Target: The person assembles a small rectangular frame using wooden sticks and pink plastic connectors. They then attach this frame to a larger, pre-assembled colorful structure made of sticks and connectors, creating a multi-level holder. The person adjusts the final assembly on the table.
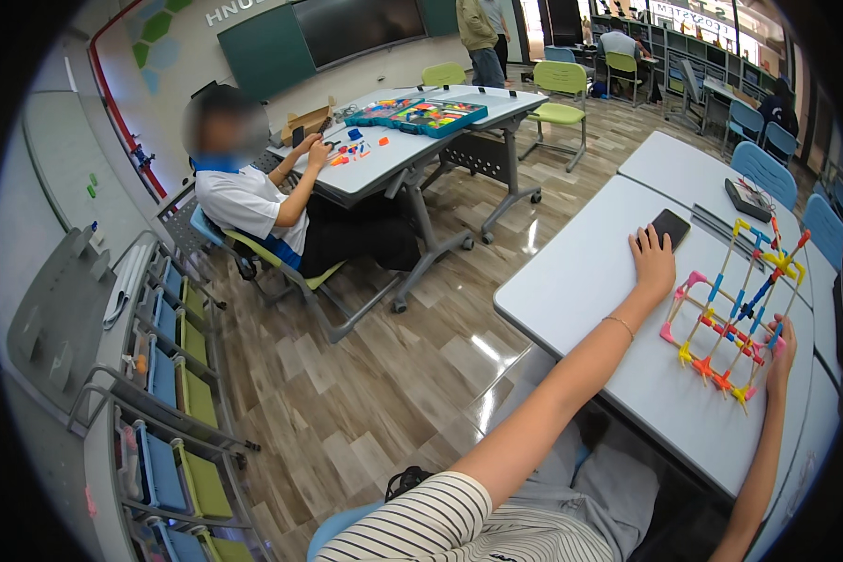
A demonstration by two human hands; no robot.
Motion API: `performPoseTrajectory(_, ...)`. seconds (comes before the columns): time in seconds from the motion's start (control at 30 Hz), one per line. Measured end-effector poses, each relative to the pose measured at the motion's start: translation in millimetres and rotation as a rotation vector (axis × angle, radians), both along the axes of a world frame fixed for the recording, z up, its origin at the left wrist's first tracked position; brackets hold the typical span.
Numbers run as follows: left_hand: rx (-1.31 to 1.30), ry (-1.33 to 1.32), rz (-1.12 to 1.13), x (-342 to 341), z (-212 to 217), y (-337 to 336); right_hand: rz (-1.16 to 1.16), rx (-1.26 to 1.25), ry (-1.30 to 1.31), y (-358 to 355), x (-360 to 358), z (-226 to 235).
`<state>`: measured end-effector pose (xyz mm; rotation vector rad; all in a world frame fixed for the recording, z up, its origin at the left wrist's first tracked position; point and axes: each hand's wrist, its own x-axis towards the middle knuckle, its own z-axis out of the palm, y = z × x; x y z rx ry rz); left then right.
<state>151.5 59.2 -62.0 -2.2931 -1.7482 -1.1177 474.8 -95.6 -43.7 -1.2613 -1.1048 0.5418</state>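
Observation:
A frame built of thin sticks and coloured joints (pixel 735 314) stands on the white table (pixel 581 281) in front of me. My right hand (pixel 779 348) grips its lower right corner. My left hand (pixel 653 262) lies flat on the table with fingers spread, its fingertips touching a black phone (pixel 670 228) that rests face up. The stick frame sits just right of my left hand.
A black tool case (pixel 747 199) lies further back on the table. A seated person (pixel 262 201) works at another table (pixel 412 140) holding blue trays of coloured parts (pixel 421 116). Stacked chairs (pixel 173 393) stand at the left. More people stand and sit at the back.

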Motion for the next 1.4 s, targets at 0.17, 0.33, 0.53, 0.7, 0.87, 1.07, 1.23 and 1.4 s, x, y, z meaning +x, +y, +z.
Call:
performPoseTrajectory(0.17,0.000,-0.026,-0.024,3,3,-3,0.023,0.002,-0.195,-2,12,-7)
performPoseTrajectory(0.33,-0.047,-0.041,-0.033,-1,7,-5,0.029,-0.034,-0.249,-13,-20,2)
performPoseTrajectory(0.53,-0.037,-0.041,-0.052,-1,10,-8,-0.002,-0.103,-0.187,-13,-20,3)
performPoseTrajectory(0.7,-0.021,-0.085,-0.050,-4,10,-7,-0.029,-0.024,-0.075,-11,-9,-6)
performPoseTrajectory(0.87,0.049,-0.196,-0.082,0,19,-8,-0.041,-0.044,0.388,-2,38,-20)
performPoseTrajectory(1.07,0.188,-0.398,-0.188,-3,29,-13,-0.092,-0.061,0.386,-2,45,-30)
performPoseTrajectory(1.23,0.199,-0.569,-0.372,-4,36,-13,-0.065,-0.049,0.340,1,46,-32)
performPoseTrajectory(1.4,0.108,-0.616,-0.541,-4,45,-25,-0.072,-0.041,0.316,0,50,-36)
